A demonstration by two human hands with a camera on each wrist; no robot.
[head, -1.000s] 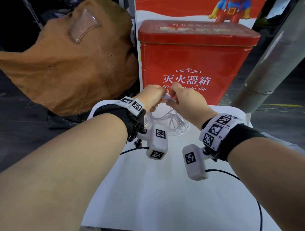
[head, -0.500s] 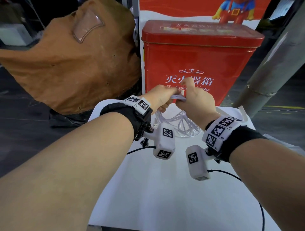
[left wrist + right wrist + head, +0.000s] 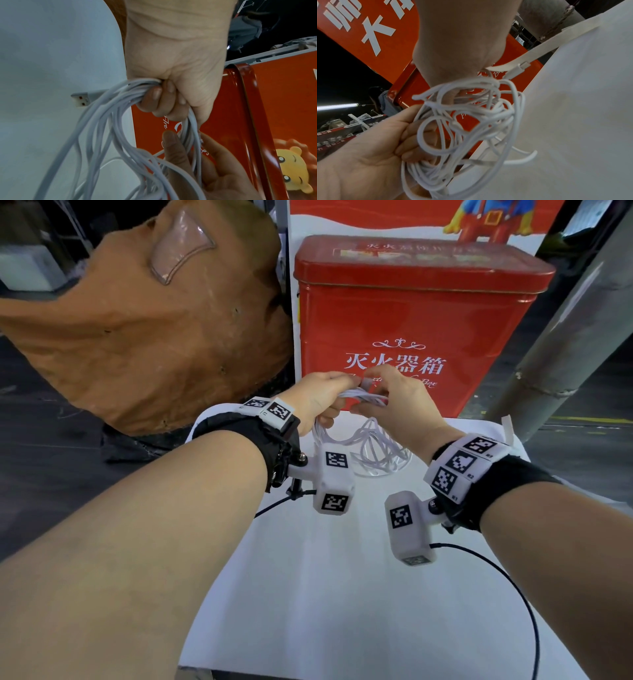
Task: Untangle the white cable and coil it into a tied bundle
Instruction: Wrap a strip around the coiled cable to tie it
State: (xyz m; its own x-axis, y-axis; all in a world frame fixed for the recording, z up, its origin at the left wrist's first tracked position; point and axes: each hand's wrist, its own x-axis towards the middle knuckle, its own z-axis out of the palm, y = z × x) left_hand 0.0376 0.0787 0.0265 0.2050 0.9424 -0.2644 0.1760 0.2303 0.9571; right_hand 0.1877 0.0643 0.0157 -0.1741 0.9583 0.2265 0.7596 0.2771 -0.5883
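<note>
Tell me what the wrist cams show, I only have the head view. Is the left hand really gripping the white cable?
Observer: Yes. The left wrist view shows the left hand fisted round a bunch of strands of the white cable.
Operator: Any plug visible?
Observer: A USB plug juts out beside those strands, over the white table.
Operator: Loops neat?
Observer: No. The right wrist view shows uneven, crossing loops hanging below the right hand.
</note>
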